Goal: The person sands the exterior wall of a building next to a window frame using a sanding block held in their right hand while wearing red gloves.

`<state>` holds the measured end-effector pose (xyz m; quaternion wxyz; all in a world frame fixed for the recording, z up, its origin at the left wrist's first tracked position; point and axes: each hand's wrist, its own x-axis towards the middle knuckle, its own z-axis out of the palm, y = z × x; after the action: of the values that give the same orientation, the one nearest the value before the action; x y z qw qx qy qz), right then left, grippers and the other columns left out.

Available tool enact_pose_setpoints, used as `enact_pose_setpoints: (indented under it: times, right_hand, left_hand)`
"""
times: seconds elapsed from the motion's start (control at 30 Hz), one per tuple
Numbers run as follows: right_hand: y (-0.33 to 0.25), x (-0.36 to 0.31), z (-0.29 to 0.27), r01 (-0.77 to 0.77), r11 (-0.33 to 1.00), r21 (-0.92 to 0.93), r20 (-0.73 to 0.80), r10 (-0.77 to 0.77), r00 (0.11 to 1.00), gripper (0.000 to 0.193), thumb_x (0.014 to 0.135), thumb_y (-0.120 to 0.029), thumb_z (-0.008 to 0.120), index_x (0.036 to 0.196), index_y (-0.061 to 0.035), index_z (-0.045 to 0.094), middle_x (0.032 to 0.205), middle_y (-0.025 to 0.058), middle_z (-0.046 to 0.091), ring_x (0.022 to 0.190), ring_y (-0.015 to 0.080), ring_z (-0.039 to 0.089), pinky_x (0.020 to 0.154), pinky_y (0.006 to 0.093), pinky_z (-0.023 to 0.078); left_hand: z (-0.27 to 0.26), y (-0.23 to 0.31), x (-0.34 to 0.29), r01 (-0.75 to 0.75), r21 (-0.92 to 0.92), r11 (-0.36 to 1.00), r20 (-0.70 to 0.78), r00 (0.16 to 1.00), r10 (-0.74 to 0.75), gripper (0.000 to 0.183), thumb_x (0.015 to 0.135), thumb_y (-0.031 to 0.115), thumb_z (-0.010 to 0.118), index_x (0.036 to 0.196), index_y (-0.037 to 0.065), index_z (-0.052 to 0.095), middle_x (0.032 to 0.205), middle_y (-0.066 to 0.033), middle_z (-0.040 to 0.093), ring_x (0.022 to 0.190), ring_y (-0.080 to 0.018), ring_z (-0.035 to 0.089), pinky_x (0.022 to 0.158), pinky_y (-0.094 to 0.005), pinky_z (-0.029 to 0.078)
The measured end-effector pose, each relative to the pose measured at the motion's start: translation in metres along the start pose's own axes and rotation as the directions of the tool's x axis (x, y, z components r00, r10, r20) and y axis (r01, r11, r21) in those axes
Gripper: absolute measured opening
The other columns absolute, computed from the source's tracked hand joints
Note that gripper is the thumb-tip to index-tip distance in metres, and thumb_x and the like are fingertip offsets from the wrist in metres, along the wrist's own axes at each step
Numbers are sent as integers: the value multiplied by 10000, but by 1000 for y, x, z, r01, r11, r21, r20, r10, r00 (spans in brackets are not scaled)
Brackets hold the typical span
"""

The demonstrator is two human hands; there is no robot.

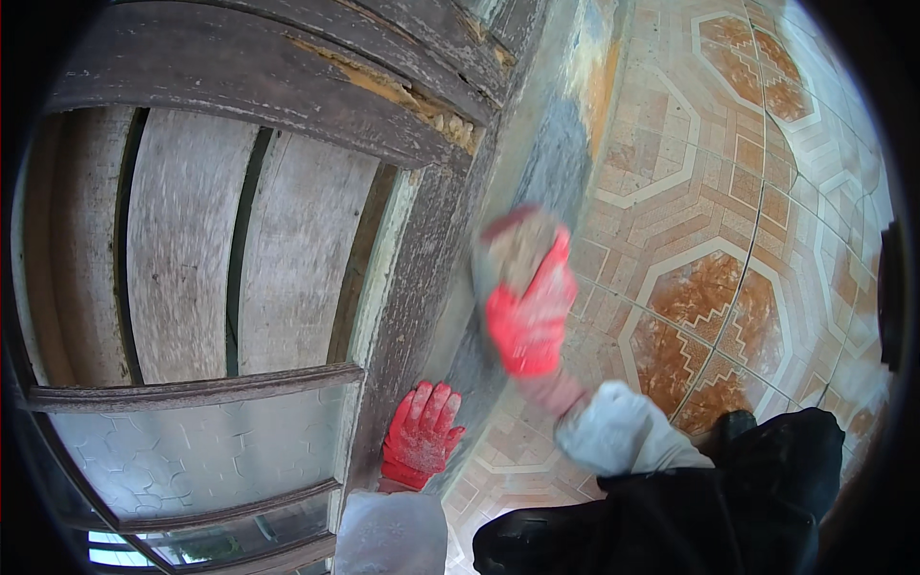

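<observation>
My right hand (534,321), in a red glove, is closed around a tan-and-brown pad (520,247). Motion blurs the pad, so its exact kind is unclear. It lies against the grey-smeared ledge (559,153) along the wooden frame. My left hand (422,433), gloved in red with whitish dust on the fingers, rests flat with fingers stretched out. It spans the edge of the dark worn wooden frame (412,259) and the ledge beside it.
Wooden slats (182,249) with gaps fill the upper left panel. Below them sits a patterned glass pane (201,450). The frame's crosspiece has broken, splintered wood (450,125). Patterned brown tiles (709,287) cover the floor at right, where my dark-clothed legs (671,517) show.
</observation>
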<state>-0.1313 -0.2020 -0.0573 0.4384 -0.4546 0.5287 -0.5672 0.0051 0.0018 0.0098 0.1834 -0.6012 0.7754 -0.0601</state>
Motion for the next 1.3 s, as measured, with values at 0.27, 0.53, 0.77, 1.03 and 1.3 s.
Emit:
enact_pose_setpoints:
  times: [0.27,0.53,0.77,1.03,1.3]
  right_hand:
    - [19,121,-11,-153,961,231,-167,194,967,662,836,-201,658,1344,34,306,1146,301,518,1060,444,550,933,489,421]
    - [-27,-45,-8,-421,717,556,182,389,903,650,839,-278,684,1369,-145,334,1200,81,513,974,285,545,669,453,508]
    - [67,169,-5,-209,977,42,-308,211,928,560,860,-280,635,1231,55,382,987,279,540,975,441,530,920,478,414]
    - [27,-85,-1,-367,923,116,65,362,930,725,756,-126,658,1395,-54,322,1175,195,551,1043,403,563,880,419,474]
    - [107,163,-2,-528,847,69,-196,530,825,678,895,-411,548,1299,94,346,1029,373,583,1003,514,569,880,539,433]
  left_hand:
    - [-4,4,16,-34,-17,999,-13,999,34,601,859,388,594,1353,78,451,1433,-129,418,1363,-345,352,1127,-489,289]
    - [-13,-1,11,-53,-10,999,2,999,53,584,843,379,621,1320,73,479,1391,-144,440,1341,-370,361,1116,-530,284]
    - [-9,5,59,-171,-59,984,-25,985,169,562,868,382,601,1350,115,494,1410,-118,436,1351,-374,343,1120,-537,275]
    - [-12,-1,49,-112,-17,994,-4,994,112,561,847,372,626,1314,89,499,1390,-139,431,1317,-410,364,1096,-556,300]
    - [-6,3,52,-126,-55,991,-47,991,123,589,837,374,656,1311,69,487,1403,-160,411,1311,-430,367,1071,-574,325]
